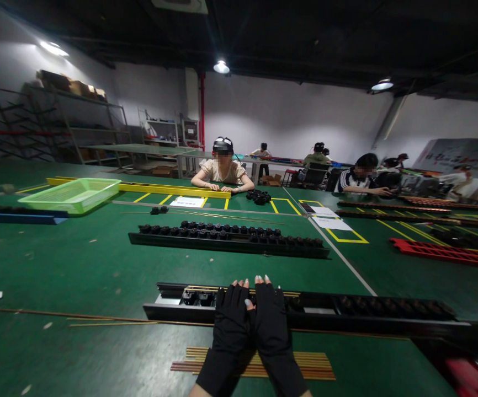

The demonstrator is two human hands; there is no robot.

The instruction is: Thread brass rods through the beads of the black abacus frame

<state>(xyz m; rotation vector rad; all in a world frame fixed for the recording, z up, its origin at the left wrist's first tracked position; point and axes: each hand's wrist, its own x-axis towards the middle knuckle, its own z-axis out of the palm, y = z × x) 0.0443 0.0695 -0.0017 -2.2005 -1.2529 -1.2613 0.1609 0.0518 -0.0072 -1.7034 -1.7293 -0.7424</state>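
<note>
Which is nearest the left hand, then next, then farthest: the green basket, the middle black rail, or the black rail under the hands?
1. Black rail under the hands: right beneath the left hand.
2. Middle black rail: just ahead.
3. Green basket: farther, ahead-left.

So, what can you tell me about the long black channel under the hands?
The long black channel lies across the green table, open side up: a narrow, metal-looking trough with low walls. Dark, lumpy parts line its inside, with paler floor showing in gaps. Thin gold-coloured rods lie lengthwise over it. The gloved left hand and right hand rest on its middle, hiding part.
</note>
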